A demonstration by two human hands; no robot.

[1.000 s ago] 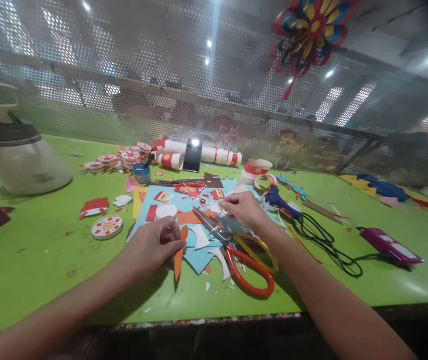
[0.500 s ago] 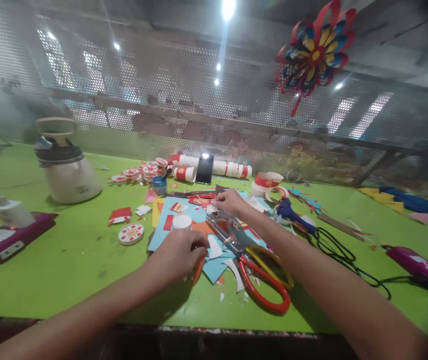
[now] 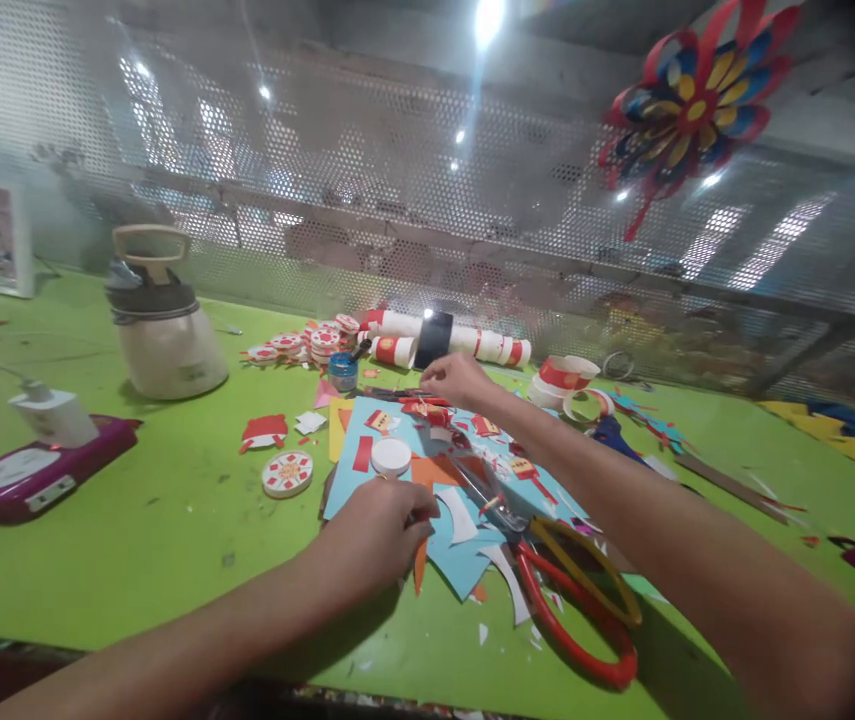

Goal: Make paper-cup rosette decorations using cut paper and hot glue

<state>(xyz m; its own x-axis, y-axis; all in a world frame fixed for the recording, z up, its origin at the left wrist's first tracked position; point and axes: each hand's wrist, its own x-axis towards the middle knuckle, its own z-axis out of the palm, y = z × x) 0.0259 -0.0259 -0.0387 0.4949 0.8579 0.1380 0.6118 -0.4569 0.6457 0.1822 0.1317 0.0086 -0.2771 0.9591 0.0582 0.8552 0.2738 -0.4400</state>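
Observation:
My left hand [image 3: 376,525] rests low over the paper pile with its fingers curled inward; what they hold, if anything, is hidden. Just beyond its knuckles lies a white disc [image 3: 392,457], and an orange paper strip [image 3: 421,568] shows under its fingertips. My right hand [image 3: 461,380] is at the far edge of the light blue paper [image 3: 350,470], fingers pressed together in a pinch whose contents I cannot make out. Red-and-yellow-handled scissors [image 3: 508,520] lie between my arms, blades pointing away. Small red paper cutouts [image 3: 485,426] and white scraps [image 3: 457,514] are scattered on the paper.
A decorated disc [image 3: 287,473] and a red cutout [image 3: 264,432] lie at left. Behind are a blue jar [image 3: 343,371], a phone [image 3: 434,340] and red-white tubes [image 3: 394,350]. A large bottle [image 3: 172,345] and purple power strip [image 3: 44,470] stand further left; a blue glue gun [image 3: 610,434] is right.
My right hand has moved away from the cutouts toward the back of the paper. My left hand keeps its place by the white disc. The whole view has shifted, with things appearing further right.

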